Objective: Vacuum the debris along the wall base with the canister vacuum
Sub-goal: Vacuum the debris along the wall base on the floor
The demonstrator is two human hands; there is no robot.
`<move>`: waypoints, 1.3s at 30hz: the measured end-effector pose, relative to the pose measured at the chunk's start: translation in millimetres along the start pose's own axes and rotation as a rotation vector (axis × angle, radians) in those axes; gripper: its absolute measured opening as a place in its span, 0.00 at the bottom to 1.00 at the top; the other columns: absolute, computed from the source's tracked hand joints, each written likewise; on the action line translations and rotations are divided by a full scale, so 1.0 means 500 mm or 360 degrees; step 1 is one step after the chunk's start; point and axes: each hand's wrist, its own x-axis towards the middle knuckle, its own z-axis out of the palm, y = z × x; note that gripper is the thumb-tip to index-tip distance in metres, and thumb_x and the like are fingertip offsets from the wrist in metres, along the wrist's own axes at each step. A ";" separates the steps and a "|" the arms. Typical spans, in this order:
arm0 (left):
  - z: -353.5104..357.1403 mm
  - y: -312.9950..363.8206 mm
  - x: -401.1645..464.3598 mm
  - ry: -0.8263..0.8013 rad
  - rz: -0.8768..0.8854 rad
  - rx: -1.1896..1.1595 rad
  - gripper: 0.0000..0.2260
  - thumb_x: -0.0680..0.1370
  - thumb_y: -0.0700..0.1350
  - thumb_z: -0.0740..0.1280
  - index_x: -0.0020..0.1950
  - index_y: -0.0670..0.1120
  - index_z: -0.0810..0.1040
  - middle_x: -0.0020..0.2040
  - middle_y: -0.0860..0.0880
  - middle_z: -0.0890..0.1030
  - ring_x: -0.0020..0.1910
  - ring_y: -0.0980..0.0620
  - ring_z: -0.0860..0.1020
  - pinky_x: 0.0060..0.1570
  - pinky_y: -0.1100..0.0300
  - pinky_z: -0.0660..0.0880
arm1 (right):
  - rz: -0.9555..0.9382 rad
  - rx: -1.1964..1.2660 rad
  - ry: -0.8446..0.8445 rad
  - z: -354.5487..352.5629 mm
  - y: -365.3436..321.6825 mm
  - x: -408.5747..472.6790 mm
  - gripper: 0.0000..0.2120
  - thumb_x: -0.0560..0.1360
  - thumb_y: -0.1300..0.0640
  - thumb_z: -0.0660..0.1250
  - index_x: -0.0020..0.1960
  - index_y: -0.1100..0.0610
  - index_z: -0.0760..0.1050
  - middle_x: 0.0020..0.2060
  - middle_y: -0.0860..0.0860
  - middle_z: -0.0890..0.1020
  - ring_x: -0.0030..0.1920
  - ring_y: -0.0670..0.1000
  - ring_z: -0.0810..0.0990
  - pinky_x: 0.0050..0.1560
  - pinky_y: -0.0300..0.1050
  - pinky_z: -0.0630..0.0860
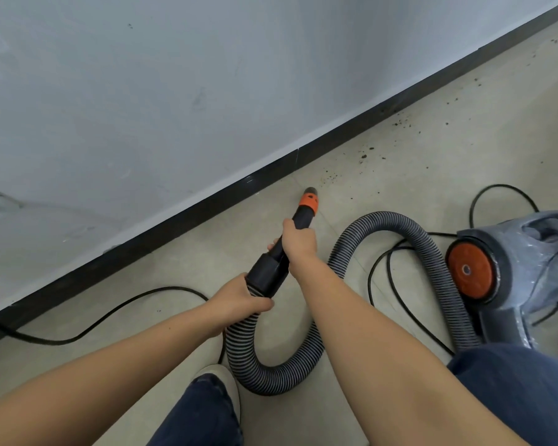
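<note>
Both hands held the vacuum's black nozzle tube (298,220) near the centre of the frame. The right hand (298,243) was wrapped around the tube's middle, fingers curled over its far side, just below the orange collar (308,201). The left hand (242,299) gripped lower down, where the wider black cuff (266,275) met the ribbed grey hose (397,220), with its thumb lying across the hose's first ribs. Thus the tube ran from the left hand, through the right hand, and projected beyond it toward the upper right.

Both forearms entered from the bottom edge and converged on the tube, the right one extended further than the left. Both wrists were roughly straight.

The tube's long axis ran diagonally from lower left to upper right, tilted downward so that its open tip (310,190) pointed at the beige floor (432,175) close to the black baseboard (207,201). Dark debris (363,155) lay scattered just beyond the tip and continued along the baseboard toward the upper right corner.

Behind the left hand, the hose looped down past a pale shoe (221,379), curved back up, arched over, and reached the grey canister (522,262) at the right edge, which bore 1 orange wheel (469,270). A black power cord (110,313) trailed across the floor at left and coiled near the canister.
</note>
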 end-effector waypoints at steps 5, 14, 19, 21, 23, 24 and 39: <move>0.016 0.014 0.009 -0.0119 0.0032 0.0079 0.19 0.67 0.44 0.73 0.56 0.44 0.74 0.45 0.45 0.80 0.43 0.50 0.80 0.48 0.52 0.79 | 0.0006 0.0072 0.0120 -0.038 0.007 0.015 0.15 0.78 0.54 0.61 0.60 0.63 0.69 0.32 0.56 0.78 0.27 0.53 0.79 0.33 0.45 0.78; -0.009 -0.006 0.014 0.0083 -0.0016 -0.0072 0.19 0.70 0.42 0.73 0.58 0.44 0.72 0.45 0.45 0.80 0.42 0.49 0.79 0.44 0.55 0.77 | -0.0020 -0.0071 -0.0114 0.034 -0.015 0.015 0.16 0.78 0.56 0.60 0.62 0.63 0.67 0.36 0.58 0.77 0.27 0.53 0.79 0.30 0.43 0.76; 0.000 -0.004 0.012 0.0093 -0.0020 -0.0075 0.19 0.70 0.42 0.73 0.58 0.44 0.72 0.47 0.43 0.80 0.44 0.48 0.80 0.47 0.54 0.78 | -0.0015 -0.0082 -0.0129 0.025 -0.018 0.013 0.15 0.77 0.56 0.61 0.61 0.63 0.68 0.34 0.57 0.76 0.27 0.53 0.78 0.30 0.43 0.77; 0.011 -0.002 0.009 0.0086 -0.0025 -0.0052 0.20 0.70 0.42 0.73 0.58 0.45 0.72 0.48 0.44 0.80 0.46 0.47 0.80 0.48 0.53 0.78 | -0.0010 -0.0066 -0.0101 0.010 -0.016 0.009 0.14 0.77 0.56 0.60 0.59 0.63 0.68 0.33 0.57 0.76 0.27 0.53 0.78 0.29 0.43 0.76; 0.027 0.001 0.007 0.0051 -0.0024 -0.0002 0.20 0.69 0.43 0.73 0.58 0.46 0.71 0.49 0.45 0.80 0.47 0.48 0.80 0.45 0.55 0.78 | -0.0008 -0.0047 -0.0037 -0.014 -0.009 0.007 0.13 0.77 0.56 0.60 0.57 0.63 0.68 0.32 0.57 0.77 0.26 0.53 0.78 0.29 0.42 0.75; 0.035 0.003 0.007 0.0022 -0.0026 0.0021 0.21 0.69 0.43 0.73 0.59 0.46 0.71 0.49 0.45 0.80 0.48 0.48 0.80 0.43 0.57 0.77 | -0.0008 -0.0034 -0.0004 -0.027 -0.006 0.007 0.12 0.77 0.56 0.60 0.56 0.62 0.68 0.31 0.57 0.77 0.26 0.53 0.78 0.29 0.42 0.75; 0.018 -0.007 -0.006 0.0180 -0.0055 -0.0159 0.23 0.64 0.47 0.72 0.56 0.44 0.72 0.46 0.43 0.80 0.45 0.46 0.80 0.45 0.53 0.78 | 0.0025 -0.0170 -0.0168 0.033 -0.018 0.003 0.14 0.78 0.56 0.60 0.60 0.62 0.67 0.37 0.58 0.77 0.28 0.54 0.78 0.28 0.42 0.75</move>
